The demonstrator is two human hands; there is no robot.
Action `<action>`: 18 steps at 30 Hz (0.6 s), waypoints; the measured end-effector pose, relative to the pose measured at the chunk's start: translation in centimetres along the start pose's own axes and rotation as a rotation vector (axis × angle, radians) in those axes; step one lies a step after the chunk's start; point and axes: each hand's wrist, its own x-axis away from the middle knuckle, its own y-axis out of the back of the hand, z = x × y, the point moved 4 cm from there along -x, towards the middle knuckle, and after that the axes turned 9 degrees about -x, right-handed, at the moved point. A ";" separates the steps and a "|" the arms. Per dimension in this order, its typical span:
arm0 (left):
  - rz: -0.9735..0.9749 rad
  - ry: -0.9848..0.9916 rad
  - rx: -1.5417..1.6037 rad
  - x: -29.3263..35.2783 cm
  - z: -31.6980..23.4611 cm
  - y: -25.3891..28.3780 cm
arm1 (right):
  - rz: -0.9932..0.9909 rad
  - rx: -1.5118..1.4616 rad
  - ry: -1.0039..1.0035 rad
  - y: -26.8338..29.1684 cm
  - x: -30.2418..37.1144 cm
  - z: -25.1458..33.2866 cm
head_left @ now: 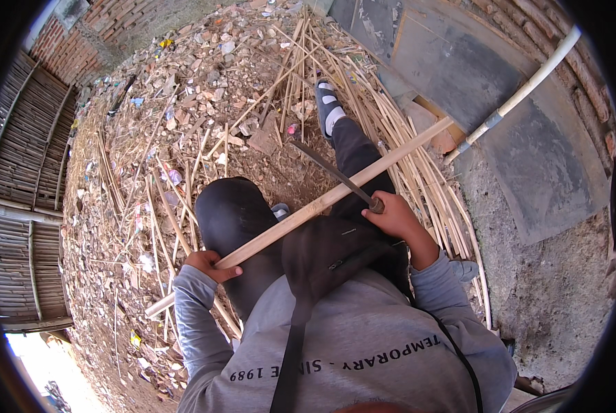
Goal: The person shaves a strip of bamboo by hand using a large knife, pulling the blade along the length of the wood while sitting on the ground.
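A long pale bamboo strip [301, 215] lies slantwise across my lap, its far end up to the right and its near end below my left forearm. Wrapped round its lower left part is my left hand [213, 266], thumb on top. My right hand [392, 217] grips the handle of a long dark-bladed knife [335, 172]. The blade crosses over the strip and points up and to the left; whether its edge touches the strip I cannot tell. My fingers partly hide the handle.
Many split bamboo strips [411, 162] lie along my right side, with more sticks [297, 69] ahead. Rubble and litter [184, 89] cover the ground. A pale pipe [521, 89] slants over dark panels [452, 55] at right. A woven bamboo wall [22, 138] stands at left.
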 end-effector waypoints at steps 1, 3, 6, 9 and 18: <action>-0.006 -0.007 0.009 0.0 -0.1 0.0 | -0.002 0.000 0.005 0.0 0.0 0.0; -0.002 -0.005 0.002 -0.1 0.2 -0.1 | -0.004 0.000 0.010 0.0 0.0 -0.1; 0.005 -0.004 0.012 0.0 0.0 0.0 | -0.007 -0.005 0.008 0.0 0.0 -0.2; 0.006 -0.007 0.028 0.0 0.1 -0.1 | -0.010 -0.006 0.007 0.1 0.1 0.1; -0.021 0.024 0.025 0.1 0.5 -0.6 | -0.122 0.016 -0.061 3.4 0.1 0.5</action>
